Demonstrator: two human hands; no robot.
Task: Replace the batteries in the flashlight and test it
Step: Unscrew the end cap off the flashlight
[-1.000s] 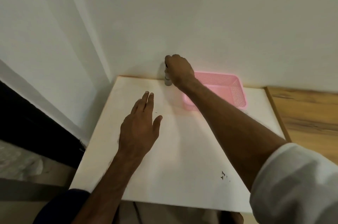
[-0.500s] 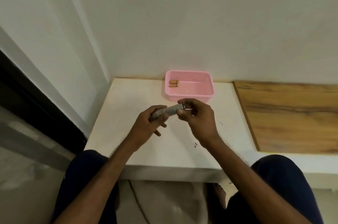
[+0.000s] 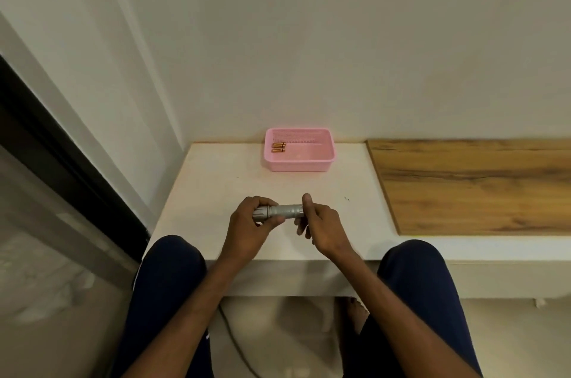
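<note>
I hold the silver flashlight [image 3: 284, 211] level above the white table [image 3: 216, 192], near its front edge. My left hand [image 3: 247, 224] wraps around the head end, and my right hand [image 3: 323, 226] pinches the tail end between thumb and fingers. At 12 o'clock from my hands stands the pink basket [image 3: 299, 163], with copper-coloured batteries [image 3: 278, 147] in its 10 o'clock corner.

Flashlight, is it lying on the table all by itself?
No, the left hand and the right hand hold the flashlight by its two ends.
</note>
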